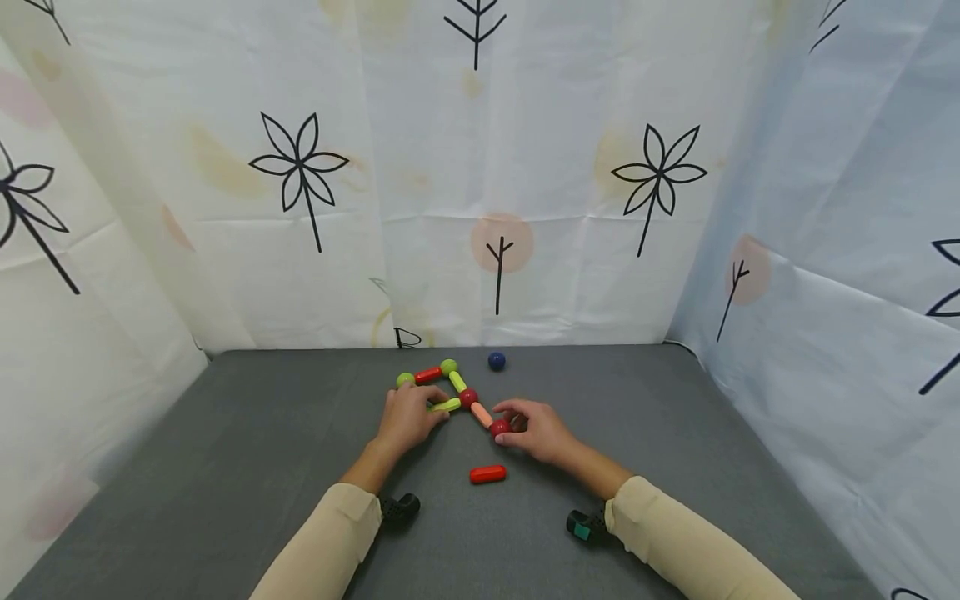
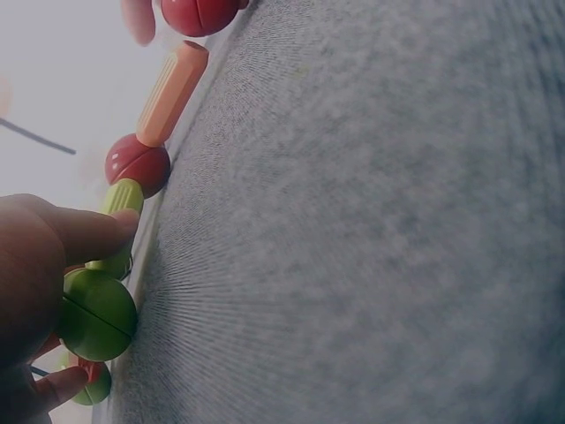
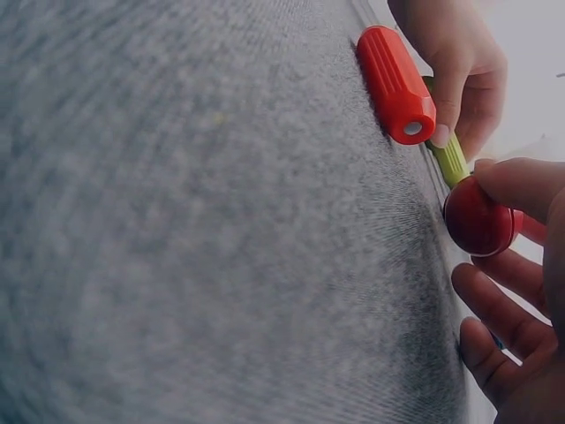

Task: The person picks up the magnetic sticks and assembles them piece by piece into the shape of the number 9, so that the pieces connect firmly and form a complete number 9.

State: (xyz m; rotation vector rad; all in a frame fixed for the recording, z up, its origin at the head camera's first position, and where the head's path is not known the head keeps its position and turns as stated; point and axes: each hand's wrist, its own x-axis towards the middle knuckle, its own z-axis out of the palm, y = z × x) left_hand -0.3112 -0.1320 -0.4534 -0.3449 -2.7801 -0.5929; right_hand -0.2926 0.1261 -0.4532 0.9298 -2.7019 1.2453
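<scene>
My left hand (image 1: 407,417) pinches a yellow-green rod (image 1: 450,405), whose end points at a dark red ball (image 1: 468,398). With thumb and fingers, my right hand (image 1: 542,430) holds a second red ball (image 3: 477,218) at the lower end of a peach rod (image 1: 482,414). That peach rod (image 2: 173,93) leads up to the first red ball (image 2: 139,165). From there another yellow-green rod (image 1: 458,382) runs to a green ball (image 1: 448,367), then a red rod (image 1: 428,375) to another green ball (image 1: 406,379) just beyond my left hand.
A loose red rod (image 1: 488,474) lies on the grey table (image 1: 247,467) between my forearms, nearer to me. Toward the back edge sits a blue ball (image 1: 497,361). White printed cloth (image 1: 420,183) hangs behind and at both sides of the table.
</scene>
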